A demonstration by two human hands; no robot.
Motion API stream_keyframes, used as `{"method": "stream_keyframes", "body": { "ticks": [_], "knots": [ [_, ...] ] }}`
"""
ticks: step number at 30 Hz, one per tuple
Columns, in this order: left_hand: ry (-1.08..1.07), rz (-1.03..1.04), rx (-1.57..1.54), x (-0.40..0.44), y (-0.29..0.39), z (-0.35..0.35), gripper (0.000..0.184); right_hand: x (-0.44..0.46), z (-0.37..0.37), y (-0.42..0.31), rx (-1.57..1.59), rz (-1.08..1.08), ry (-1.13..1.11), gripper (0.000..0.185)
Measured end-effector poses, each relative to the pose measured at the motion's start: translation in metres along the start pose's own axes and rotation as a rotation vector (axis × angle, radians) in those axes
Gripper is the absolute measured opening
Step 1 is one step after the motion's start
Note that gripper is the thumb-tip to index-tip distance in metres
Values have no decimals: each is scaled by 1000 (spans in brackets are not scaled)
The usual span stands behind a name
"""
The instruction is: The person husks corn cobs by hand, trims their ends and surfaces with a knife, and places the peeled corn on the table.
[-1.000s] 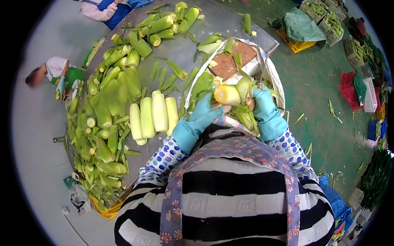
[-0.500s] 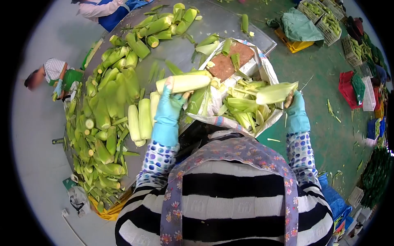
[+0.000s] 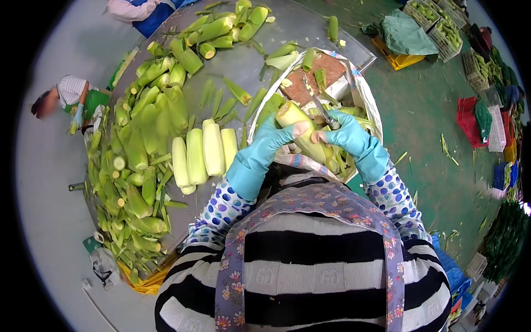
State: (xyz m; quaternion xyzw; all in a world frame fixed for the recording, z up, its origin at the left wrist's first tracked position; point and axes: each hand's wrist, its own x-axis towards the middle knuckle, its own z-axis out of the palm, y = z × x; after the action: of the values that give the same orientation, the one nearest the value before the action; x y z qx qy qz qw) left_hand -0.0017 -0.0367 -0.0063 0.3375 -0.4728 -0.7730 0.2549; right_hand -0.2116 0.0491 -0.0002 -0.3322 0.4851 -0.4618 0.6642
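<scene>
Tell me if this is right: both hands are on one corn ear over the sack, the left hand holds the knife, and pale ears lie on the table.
Wrong hand: the head view shows the knife in the right hand, not the left hand. Both hands are on one corn ear over the sack, and pale ears lie on the table.

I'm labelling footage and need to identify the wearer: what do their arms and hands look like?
The left hand and right hand wear light blue gloves that leave some fingertips bare. White sleeves with blue and purple dots cover the forearms, over a black-and-white striped top.
</scene>
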Motion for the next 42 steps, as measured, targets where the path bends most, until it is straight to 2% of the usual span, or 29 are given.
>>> {"method": "stream_keyframes", "body": {
  "ticks": [4, 7, 9, 11, 13, 15, 18, 19, 21, 22, 24, 25, 26, 27, 31, 33, 35, 37, 39, 40, 41, 42],
  "knots": [
    [-38, -20, 13, 3, 3, 0, 62, 6, -7, 15, -127, -29, 18, 36],
    [22, -47, 5, 4, 4, 2, 62, 9, -4, 17, -285, -89, 78, 31],
    [23, -40, 163, 5, 9, 1, 66, 15, -7, 29, -630, -171, 181, 22],
    [-16, -32, 108, 8, 0, -10, 68, 17, -5, 34, -550, -145, 210, 16],
    [-54, -23, 53, 8, 0, -14, 69, 20, -3, 36, 22, -106, 238, 15],
    [-108, -39, 28, 6, 2, -14, 75, 23, -4, 40, 61, -104, 230, 16],
    [-129, -24, 97, -7, 7, -4, 71, 22, 3, 34, 33, -86, 274, 19],
    [-129, -25, 98, -5, 4, -5, 71, 23, 3, 33, -77, -171, 239, 22],
    [-147, 337, 704, -2, -2, -7, 76, 23, 3, 30, -186, -253, 202, 26],
    [-144, 337, 704, -3, -2, -6, 76, 22, 2, 27, -50, -178, 253, 28],
    [-121, 212, 346, -3, 1, -6, 78, 24, -10, 21, 105, -24, 300, 28],
    [-108, 172, 227, -3, 2, -6, 78, 25, -11, 23, 105, -25, 295, 28],
    [-119, 113, 77, -4, 2, -7, 73, 22, -11, 25, 210, -68, 295, 20],
    [-96, 96, 53, -4, 2, -2, 66, 19, -8, 25, 316, -111, 293, 14],
    [78, 73, -3, 0, -9, 9, 44, 9, 6, 16, 325, -62, 276, 14],
    [48, 64, 51, 1, -7, 4, 43, 9, -10, 23, 324, -66, 281, 12],
    [152, 184, 22, -8, 3, -5, 48, 4, -57, 35, 292, -19, 536, 9],
    [330, 99, -136, -19, 4, -38, 55, 1, -135, 62, 449, -133, 624, 27],
    [502, 147, -185, -30, 24, -41, 58, 15, -226, 126, 612, -78, 725, 23],
    [513, 151, -183, -33, 30, -37, 58, 4, -187, 97, 490, -161, 670, 28],
    [512, 129, -161, -36, 34, -31, 57, -4, -158, 75, 265, -81, 604, 38],
    [506, 109, -140, -35, 35, -26, 57, -1, -131, 62, 108, -92, 567, 44]
  ]
}}
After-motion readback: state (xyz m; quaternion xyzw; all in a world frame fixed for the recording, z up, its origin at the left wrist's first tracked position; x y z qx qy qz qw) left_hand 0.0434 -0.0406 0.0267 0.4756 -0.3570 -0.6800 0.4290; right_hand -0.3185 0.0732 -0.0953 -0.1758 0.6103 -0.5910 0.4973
